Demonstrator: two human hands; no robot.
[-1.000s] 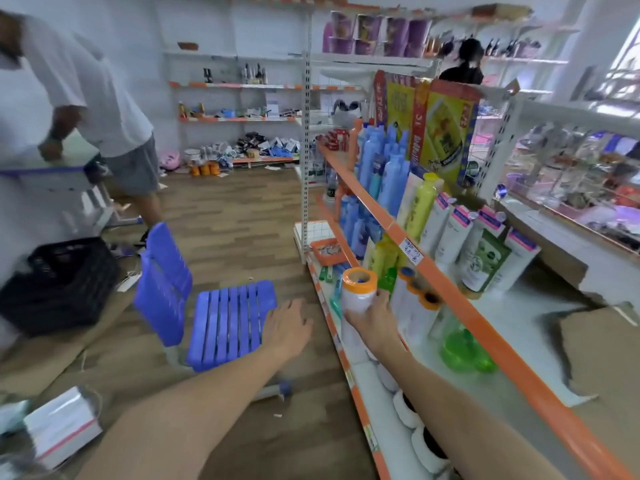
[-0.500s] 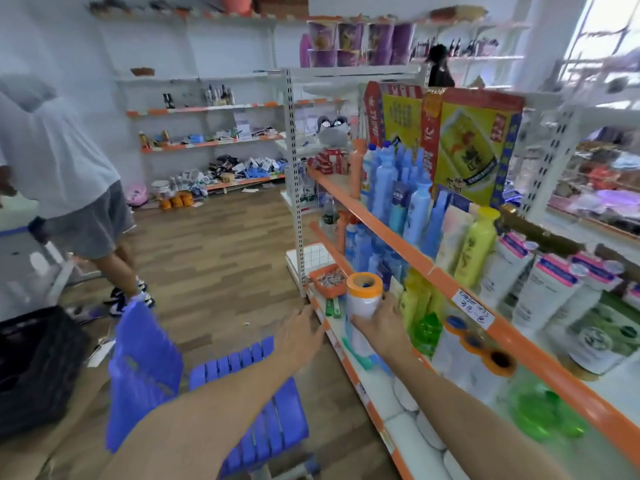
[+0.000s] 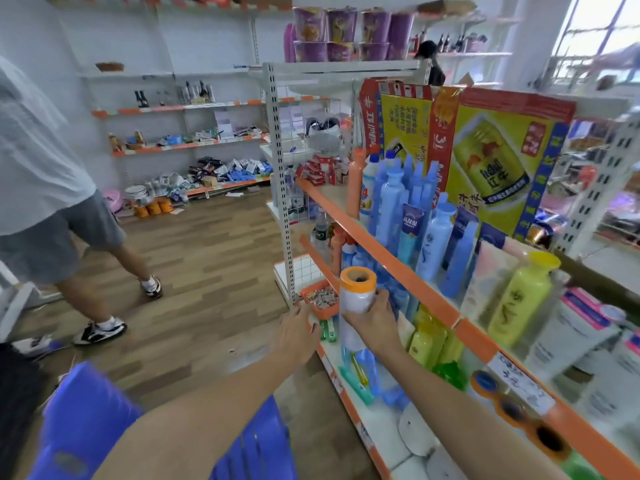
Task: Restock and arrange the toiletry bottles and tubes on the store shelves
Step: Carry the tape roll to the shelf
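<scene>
My right hand grips a white roll with an orange top rim, held upright at the front edge of the lower shelf. My left hand hovers just left of it, fingers apart and holding nothing. Behind the roll, blue bottles and a yellow bottle stand on the orange-edged upper shelf. White tubes with pink caps line that shelf further right. Green and blue toothbrush packs lie on the lower shelf below my right wrist.
A blue plastic chair stands at my lower left. A person in a white shirt and grey shorts walks on the wooden floor at left. A small orange tray of packets sits near the shelf end. More orange-rimmed rolls lie on their sides at right.
The view has swung left and closer to the shelf end. My right hand carried the roll along toward the orange tray, and my left hand rose beside it. The other person stepped left.
</scene>
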